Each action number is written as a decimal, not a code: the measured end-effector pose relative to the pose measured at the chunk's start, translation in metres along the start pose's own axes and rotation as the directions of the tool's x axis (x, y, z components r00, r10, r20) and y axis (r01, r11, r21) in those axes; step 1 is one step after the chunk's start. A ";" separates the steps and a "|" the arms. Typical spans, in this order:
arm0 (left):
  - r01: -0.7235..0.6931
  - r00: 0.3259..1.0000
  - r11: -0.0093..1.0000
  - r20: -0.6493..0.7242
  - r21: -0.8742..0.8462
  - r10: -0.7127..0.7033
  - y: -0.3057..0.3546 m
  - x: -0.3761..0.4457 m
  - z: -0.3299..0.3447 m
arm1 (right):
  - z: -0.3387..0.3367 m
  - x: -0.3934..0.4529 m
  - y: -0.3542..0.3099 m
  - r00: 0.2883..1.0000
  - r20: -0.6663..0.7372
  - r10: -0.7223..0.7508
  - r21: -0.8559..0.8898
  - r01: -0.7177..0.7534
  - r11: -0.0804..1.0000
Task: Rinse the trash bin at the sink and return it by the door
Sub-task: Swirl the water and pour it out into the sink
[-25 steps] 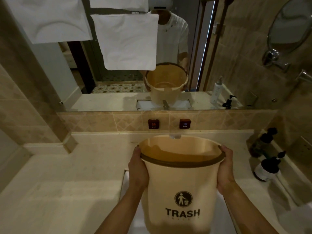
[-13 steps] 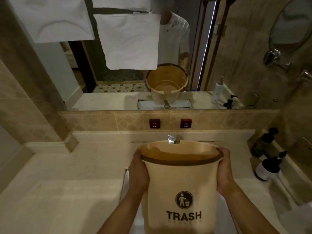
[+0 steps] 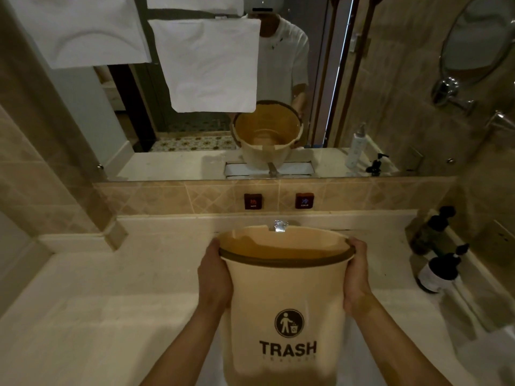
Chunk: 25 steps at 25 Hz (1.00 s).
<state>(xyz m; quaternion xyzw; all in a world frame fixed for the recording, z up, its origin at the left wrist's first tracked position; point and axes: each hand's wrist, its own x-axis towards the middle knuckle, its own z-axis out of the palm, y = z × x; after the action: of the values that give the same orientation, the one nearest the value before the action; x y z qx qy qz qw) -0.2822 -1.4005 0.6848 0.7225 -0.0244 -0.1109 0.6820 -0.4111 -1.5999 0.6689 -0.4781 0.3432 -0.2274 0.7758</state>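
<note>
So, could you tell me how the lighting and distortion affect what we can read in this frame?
Head view: dim and warm, yet the bin and its TRASH print read clearly; wide-angle bending curves the counter and the wall edges; the dark bottles at right lose detail; the tap glints brightly.

Dim tan-tiled bathroom, wide mirror (image 3: 362, 79) at twelve o'clock, pale counter (image 3: 97, 302), round mirror (image 3: 479, 37) at two o'clock.

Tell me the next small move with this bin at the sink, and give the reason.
Probably tilt the beige plastic trash bin forward so its mouth sits under the chrome faucet spout. The left hand and right hand grip its sides below the brown rim, upright over the basin; the spout sits just behind the far rim, and no water is visibly running.
</note>
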 end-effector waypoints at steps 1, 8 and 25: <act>-0.021 1.000 0.999 -0.006 -0.024 0.021 0.004 0.003 -0.001 | 0.004 -0.001 0.000 1.000 0.009 -0.009 0.024 0.009 1.000; -0.001 1.000 0.999 0.000 0.053 0.001 -0.003 -0.008 0.006 | -0.009 0.003 0.002 1.000 -0.012 -0.028 0.057 0.029 0.998; -0.063 0.998 0.987 -0.008 0.145 0.065 -0.008 -0.006 0.008 | -0.011 0.006 0.008 0.999 0.000 0.053 0.107 -0.052 0.993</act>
<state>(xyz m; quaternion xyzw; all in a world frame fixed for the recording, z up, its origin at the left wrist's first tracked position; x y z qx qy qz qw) -0.2903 -1.4066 0.6770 0.7696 -0.0511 -0.0824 0.6311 -0.4158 -1.6067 0.6561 -0.4263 0.3443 -0.2257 0.8055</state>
